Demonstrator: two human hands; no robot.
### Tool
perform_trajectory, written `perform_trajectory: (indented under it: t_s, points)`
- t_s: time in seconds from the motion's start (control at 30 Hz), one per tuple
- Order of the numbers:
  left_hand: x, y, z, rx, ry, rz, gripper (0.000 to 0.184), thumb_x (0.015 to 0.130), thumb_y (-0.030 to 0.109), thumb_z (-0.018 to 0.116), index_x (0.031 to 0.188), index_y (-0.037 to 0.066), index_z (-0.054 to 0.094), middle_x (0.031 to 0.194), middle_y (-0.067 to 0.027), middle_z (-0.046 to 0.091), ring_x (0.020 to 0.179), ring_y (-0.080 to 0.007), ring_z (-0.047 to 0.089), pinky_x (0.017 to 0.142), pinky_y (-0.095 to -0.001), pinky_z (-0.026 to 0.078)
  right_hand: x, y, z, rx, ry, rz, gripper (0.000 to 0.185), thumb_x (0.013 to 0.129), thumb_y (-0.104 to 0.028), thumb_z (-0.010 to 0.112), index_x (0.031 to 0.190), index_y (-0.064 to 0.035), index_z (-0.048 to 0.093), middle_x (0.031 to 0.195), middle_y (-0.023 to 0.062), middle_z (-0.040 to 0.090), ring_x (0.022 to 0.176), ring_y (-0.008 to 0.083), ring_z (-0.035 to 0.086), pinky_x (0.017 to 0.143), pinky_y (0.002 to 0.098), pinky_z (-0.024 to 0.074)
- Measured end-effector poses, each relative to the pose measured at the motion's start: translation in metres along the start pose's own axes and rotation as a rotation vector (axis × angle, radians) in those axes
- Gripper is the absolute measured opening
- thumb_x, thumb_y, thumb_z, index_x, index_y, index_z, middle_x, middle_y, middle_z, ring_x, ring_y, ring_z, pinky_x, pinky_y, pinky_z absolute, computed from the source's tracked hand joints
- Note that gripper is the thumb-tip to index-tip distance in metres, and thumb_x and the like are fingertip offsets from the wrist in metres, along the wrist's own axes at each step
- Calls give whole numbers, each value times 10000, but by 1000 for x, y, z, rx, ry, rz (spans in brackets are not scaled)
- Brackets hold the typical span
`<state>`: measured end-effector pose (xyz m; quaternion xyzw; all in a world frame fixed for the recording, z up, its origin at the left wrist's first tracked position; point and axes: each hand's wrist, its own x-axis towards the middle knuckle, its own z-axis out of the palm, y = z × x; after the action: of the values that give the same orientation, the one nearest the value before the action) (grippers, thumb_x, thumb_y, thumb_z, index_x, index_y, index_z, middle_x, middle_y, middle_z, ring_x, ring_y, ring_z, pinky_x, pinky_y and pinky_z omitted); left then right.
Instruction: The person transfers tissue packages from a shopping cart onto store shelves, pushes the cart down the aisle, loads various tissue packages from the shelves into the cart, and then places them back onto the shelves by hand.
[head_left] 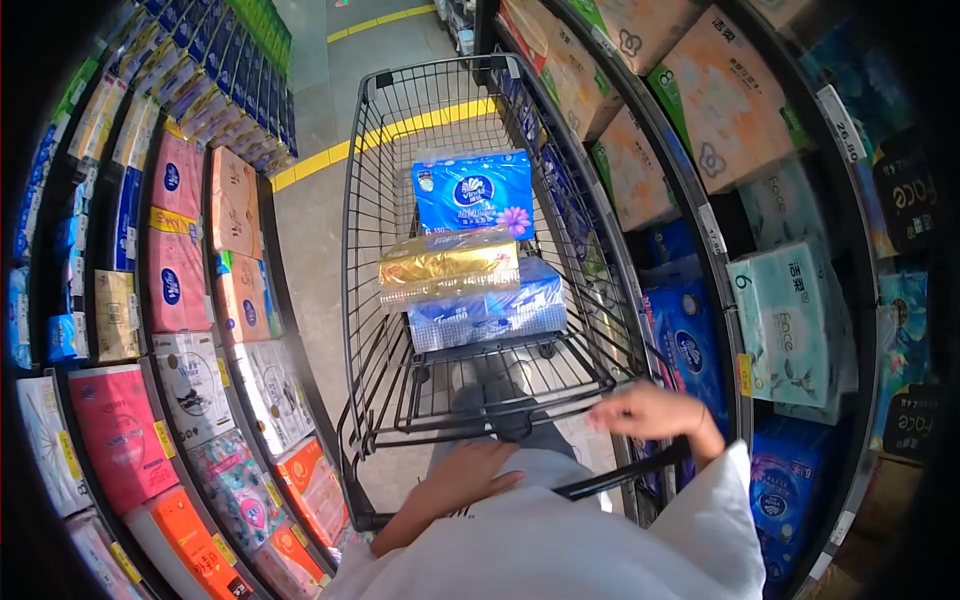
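Apparently you're between grips on the cart [383,80], tissue packs [450,263] in its near half, your right hand [645,412] half-open and empty, your left hand's [465,474] hold unclear, so pushing would call for gripping the handle [622,474].

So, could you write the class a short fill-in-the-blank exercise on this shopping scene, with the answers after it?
1. In the cart, the farthest pack from the person is mostly ____.
2. The shiny pack seen just below it in the picture is ____.
3. The stripes across the floor are ____.
4. The person's hand nearer the pale green packs is the ____ one.

Missing words: blue; gold; yellow; right.
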<state>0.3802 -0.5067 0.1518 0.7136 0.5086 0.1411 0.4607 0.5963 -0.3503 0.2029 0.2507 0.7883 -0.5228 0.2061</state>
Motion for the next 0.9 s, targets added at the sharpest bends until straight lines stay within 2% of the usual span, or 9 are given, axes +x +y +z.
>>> perform_trajectory:
  t_s: [0.23,0.37,0.43,0.47,0.53,0.57,0.63,0.83,0.9]
  points:
    - [-11,-30,-10,55,243,-251,280,709,173,551,917,1,478,842,-137,526,722,-294,495,636,-346,385,231,153,-88,553,569,-91,237,775,-135,422,947,14,489,720,57,547,658,119,518,612,235,420]
    - [-11,-37,-16,-237,164,-272,260,713,104,540,935,-9,465,872,-149,499,783,-266,503,704,-319,389,330,233,-75,226,663,504,217,735,-197,457,781,-13,561,761,171,568,720,269,556,624,350,433]
    - [-2,-47,-32,-150,161,-342,234,728,58,509,946,-9,459,906,-125,495,826,-221,490,703,-285,392,422,307,-9,-706,362,204,247,740,-215,406,763,-33,571,750,145,574,713,280,551,625,380,425]
    - [2,-62,-35,-197,214,-395,236,741,72,491,961,-6,457,915,-110,496,833,-202,483,707,-282,386,370,251,2,-198,901,232,285,742,-225,367,757,-28,572,765,147,572,712,289,547,611,393,428]
    - [16,-103,-42,-251,317,-517,263,758,104,475,995,-6,449,935,-124,495,858,-205,483,731,-285,374,355,243,24,-175,823,376,401,780,-328,316,835,-19,565,839,168,556,756,306,541,656,402,425]
    - [28,-125,-48,-250,368,-588,288,762,123,477,1014,-10,442,946,-152,493,877,-226,490,750,-292,367,351,234,33,485,905,595,520,746,-477,333,827,-25,576,836,178,556,775,311,541,676,383,424]
    - [50,-167,-54,-128,497,-600,376,780,195,458,1076,-29,397,967,-188,480,920,-248,467,783,-308,353,328,224,33,219,780,393,323,724,-391,415,767,-131,600,787,130,571,715,287,547,640,375,423]
    - [85,-328,-53,221,542,-837,684,688,410,515,1089,-109,321,986,-289,443,909,-330,467,782,-382,369,306,181,36,699,1043,377,404,734,-388,426,805,-16,569,873,177,546,813,296,529,698,357,420]
    - [94,-360,-43,-204,677,-653,680,664,401,539,1046,-126,342,961,-281,459,857,-337,494,752,-377,398,325,193,54,753,1260,147,423,721,-405,431,837,-20,565,898,174,540,826,289,526,717,353,414]
